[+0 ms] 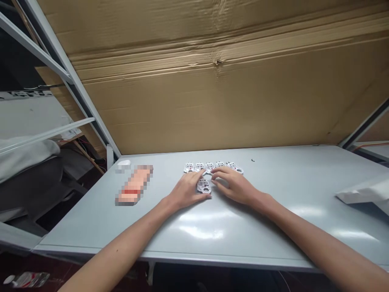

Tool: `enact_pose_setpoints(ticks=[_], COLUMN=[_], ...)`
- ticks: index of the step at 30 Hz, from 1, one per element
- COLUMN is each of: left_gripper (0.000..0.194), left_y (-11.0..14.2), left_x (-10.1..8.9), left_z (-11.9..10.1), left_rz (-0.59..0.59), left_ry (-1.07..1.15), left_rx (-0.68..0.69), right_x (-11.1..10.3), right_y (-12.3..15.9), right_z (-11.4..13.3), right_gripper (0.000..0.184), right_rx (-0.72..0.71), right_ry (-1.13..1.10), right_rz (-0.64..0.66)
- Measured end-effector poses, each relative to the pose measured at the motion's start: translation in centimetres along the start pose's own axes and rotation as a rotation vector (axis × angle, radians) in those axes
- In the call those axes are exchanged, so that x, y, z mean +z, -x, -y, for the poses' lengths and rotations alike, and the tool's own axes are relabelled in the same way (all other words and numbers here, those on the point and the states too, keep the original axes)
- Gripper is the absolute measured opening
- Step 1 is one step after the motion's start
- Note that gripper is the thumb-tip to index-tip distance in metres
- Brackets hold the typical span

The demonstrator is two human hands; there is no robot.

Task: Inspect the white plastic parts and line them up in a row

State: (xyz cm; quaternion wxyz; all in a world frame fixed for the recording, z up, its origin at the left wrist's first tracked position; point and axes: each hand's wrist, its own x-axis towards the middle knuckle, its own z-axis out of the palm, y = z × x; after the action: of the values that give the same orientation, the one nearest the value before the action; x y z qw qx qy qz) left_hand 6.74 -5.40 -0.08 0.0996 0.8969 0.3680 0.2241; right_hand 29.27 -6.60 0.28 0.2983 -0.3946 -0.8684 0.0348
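The hands lie open and low on the worktop, fingers loosely spread and neither clearly gripping anything. The left hand [188,190] reaches in from the lower left, its fingers passing just above a white plastic piece [204,186] with its thumb tip just below it. The right hand [234,184] comes from the lower right, its fingertips just beside that same piece, which sits between the two hands, close to the middle of the frame.

The piece is flat and pale with round holes, small dark and reddish marks, and a rounded end. Just above the hands, a row of similar pieces [212,166] runs from left to right, overlapping slightly at their edges, with the left hand's fingers close to it.

Left of all this, at the far edge of the pale grey worktop [273,182], lies a small white mouse [123,164]. Nearer the hands is a blurred pink and red block [134,185], too pixelated to identify. Right of the row is a tiny dark speck [253,160], and a white plastic sheet [364,191] lies at the right edge of the frame. A large sheet of brown cardboard [212,93] fills the upper part of the frame behind the worktop.
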Motion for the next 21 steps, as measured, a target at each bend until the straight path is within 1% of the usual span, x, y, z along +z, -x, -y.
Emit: enact_pose_setpoints(ticks=[3,6,8,10,12,17,19,21], left_gripper=[0.077,0.062,0.052,0.047,0.047,0.049,0.048,0.048], left_y=[0.0,0.0,0.1,0.1,0.1,0.0,0.0,0.0], left_x=[-0.5,-1.2,-1.4,-1.3,-1.1,-0.8,-0.7,-0.7], left_z=[0.4,0.9,0.9,0.6,0.3,-0.3,-0.4,-0.4], left_rz=[-0.009,-0.007,0.0,0.006,0.017,0.002,-0.001,0.003], left_ry=[-0.015,-0.053,-0.056,-0.041,-0.025,-0.012,-0.025,-0.041], left_rx=[0.035,0.081,0.078,0.056,0.028,-0.028,-0.037,-0.036], right_x=[0.3,0.9,1.4,1.8,2.1,2.3,2.2,1.9], right_y=[0.0,-0.1,0.0,-0.1,-0.1,-0.4,-0.4,-0.4], right_z=[0.2,0.4,0.3,0.1,-0.1,-0.1,0.1,0.4], right_gripper=[0.025,0.023,0.022,0.02,0.019,0.025,0.027,0.026], right_rx=[-0.065,-0.11,-0.116,-0.099,-0.086,-0.138,-0.107,-0.026], right_ry=[-0.017,-0.05,-0.082,-0.108,-0.12,-0.046,-0.049,-0.122], right_rz=[0.023,0.028,0.015,0.003,-0.005,-0.03,-0.066,-0.118])
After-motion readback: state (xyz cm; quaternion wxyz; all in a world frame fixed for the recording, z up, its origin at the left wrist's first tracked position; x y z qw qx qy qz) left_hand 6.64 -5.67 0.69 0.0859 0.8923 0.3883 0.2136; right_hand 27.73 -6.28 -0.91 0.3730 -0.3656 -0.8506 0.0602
